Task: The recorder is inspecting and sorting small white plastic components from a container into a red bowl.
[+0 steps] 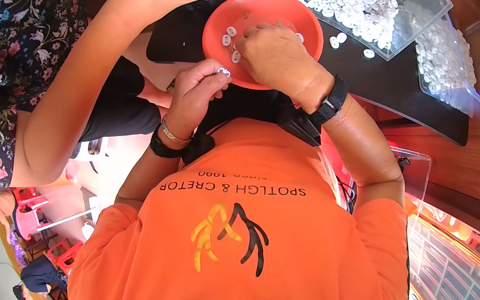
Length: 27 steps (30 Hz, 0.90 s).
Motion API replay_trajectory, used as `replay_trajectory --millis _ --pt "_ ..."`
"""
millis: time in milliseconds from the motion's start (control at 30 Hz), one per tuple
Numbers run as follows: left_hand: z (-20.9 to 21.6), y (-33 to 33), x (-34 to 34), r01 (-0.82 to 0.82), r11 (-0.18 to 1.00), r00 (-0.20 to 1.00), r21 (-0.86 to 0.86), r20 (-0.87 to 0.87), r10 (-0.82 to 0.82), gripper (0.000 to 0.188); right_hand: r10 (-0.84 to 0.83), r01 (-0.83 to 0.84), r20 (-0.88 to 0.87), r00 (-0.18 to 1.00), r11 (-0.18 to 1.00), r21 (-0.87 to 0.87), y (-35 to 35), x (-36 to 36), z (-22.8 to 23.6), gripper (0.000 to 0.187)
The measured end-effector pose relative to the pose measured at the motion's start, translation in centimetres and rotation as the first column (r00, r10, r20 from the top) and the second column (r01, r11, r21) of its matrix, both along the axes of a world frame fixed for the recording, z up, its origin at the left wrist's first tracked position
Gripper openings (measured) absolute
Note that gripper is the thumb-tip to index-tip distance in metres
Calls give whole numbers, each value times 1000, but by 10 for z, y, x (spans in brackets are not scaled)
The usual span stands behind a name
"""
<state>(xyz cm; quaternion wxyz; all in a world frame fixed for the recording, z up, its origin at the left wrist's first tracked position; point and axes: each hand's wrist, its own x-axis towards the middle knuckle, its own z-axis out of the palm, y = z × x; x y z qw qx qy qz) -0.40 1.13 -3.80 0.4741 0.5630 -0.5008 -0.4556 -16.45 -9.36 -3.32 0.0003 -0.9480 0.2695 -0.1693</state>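
Pinching a white piece, the left hand flanks the right hand, which, grip hidden, blocks a bowl, tray beyond.

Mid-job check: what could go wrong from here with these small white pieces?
The white piece pinched in the left hand is near the red bowl's rim; if it slips, it might miss the bowl. The right hand, fingertips hidden, may scatter pieces inside. The few loose white pieces on the black tabletop could get brushed off.
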Motion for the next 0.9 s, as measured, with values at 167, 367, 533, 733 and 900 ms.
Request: replay_trajectory --millis 167,367,533,733,900 --pt "-2 -1 2 27 999 1000 -23 11 -27 17 35 -40 -78 996 998 -54 1 11 3 16" --pt "-1 3 3 14 1000 1000 -19 15 -14 18 23 -23 -236 971 1000 1 4 23 14 19" --pt "2 10 6 -9 1000 1000 -30 -11 8 17 72 -56 -181 981 994 91 -10 15 11 14" --pt "0 15 12 -27 999 999 -23 -30 26 17 -6 2 16 1000 972 234 -21 -11 22 14" --pt "-5 14 11 -27 1000 997 5 -77 27 17 9 -14 22 1000 971 240 -20 -12 7 15"
